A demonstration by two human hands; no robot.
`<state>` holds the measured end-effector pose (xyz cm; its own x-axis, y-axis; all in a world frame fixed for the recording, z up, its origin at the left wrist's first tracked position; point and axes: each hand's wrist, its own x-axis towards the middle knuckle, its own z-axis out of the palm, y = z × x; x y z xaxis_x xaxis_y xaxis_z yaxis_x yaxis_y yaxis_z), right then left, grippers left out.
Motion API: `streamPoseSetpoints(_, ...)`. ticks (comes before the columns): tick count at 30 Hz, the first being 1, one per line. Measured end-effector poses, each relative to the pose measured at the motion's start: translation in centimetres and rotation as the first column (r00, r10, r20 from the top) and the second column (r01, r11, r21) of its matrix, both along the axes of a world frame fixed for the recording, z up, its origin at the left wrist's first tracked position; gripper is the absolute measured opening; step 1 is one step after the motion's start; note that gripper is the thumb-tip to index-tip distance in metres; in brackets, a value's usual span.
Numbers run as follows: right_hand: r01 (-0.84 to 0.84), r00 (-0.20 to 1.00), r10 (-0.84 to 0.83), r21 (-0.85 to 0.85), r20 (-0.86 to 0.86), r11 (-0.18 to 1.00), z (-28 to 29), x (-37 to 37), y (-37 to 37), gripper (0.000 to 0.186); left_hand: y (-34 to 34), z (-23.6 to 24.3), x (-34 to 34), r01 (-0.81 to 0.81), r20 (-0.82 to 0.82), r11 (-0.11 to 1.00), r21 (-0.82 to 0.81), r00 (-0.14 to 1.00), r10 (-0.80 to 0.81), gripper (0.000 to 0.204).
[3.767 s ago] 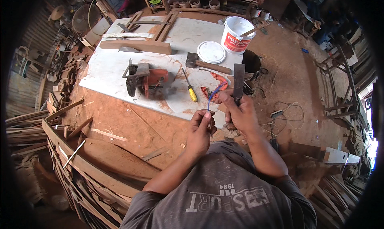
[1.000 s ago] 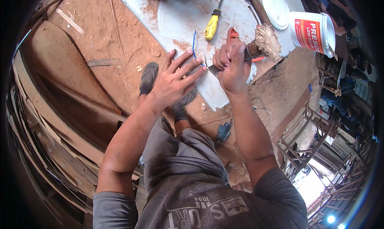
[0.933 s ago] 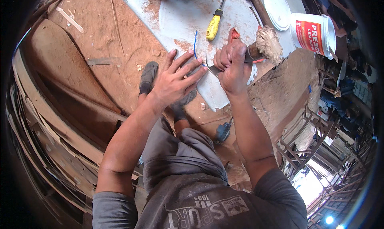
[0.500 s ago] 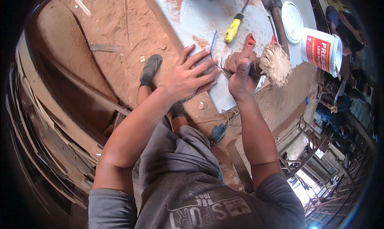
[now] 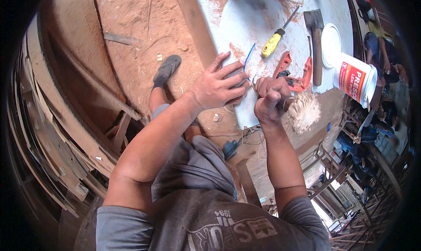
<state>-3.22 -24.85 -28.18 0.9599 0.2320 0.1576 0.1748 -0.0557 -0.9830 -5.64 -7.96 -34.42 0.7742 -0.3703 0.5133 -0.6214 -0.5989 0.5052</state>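
The left hand [image 5: 221,86] is laid over the near edge of the bench [image 5: 247,115], palm down and fingers spread, and a thin blue wire [image 5: 248,58] is touched by its fingertips. The wire is seen on the bench top, its free end curved up past the fingers toward the yellow-handled screwdriver [image 5: 272,45]; whether it is pinched cannot be told. The right hand [image 5: 272,101] is curled tightly around a chisel [image 5: 305,113], whose frayed wooden butt is turned to the right; the blade is largely hidden, so its contact with the wire cannot be told. Just beyond the right hand, an orange-red casing [image 5: 302,82] is placed on the bench, with black parts by it. Farther right, a hammer [image 5: 317,53], a round white lid [image 5: 331,45] and a white bucket [image 5: 356,81] with a red label are seen.
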Motion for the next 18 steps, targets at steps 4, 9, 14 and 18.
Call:
streamPoseSetpoints(4, -0.007, 0.986, 0.032, -0.148, 0.164, 0.989, -0.43, -0.24, -0.46, 0.053, 0.04, -0.02, 0.04, 0.007, -0.009, 1.0, 0.002, 1.0, -0.007, 0.038)
streamPoseSetpoints(9, 0.007, 0.996, -0.001, -0.057, 0.093, 0.998, -0.14, -0.03, -0.01, 0.053, 0.08, -0.14, 0.05, -0.001, -0.001, 1.0, -0.004, 1.0, 0.001, 0.037)
streamPoseSetpoints(14, 0.0, 0.999, 0.002, -0.036, 0.039, 0.999, 0.09, 0.01, -0.02, 0.053, -0.13, -0.32, -0.03, -0.014, 0.007, 0.999, -0.035, 1.0, 0.014, 0.035)
streamPoseSetpoints(18, -0.008, 0.999, 0.009, -0.024, 0.047, 1.0, 0.02, 0.06, -0.12, 0.053, -0.24, -0.48, -0.03, -0.025, 0.027, 0.999, -0.042, 0.999, 0.026, 0.035)
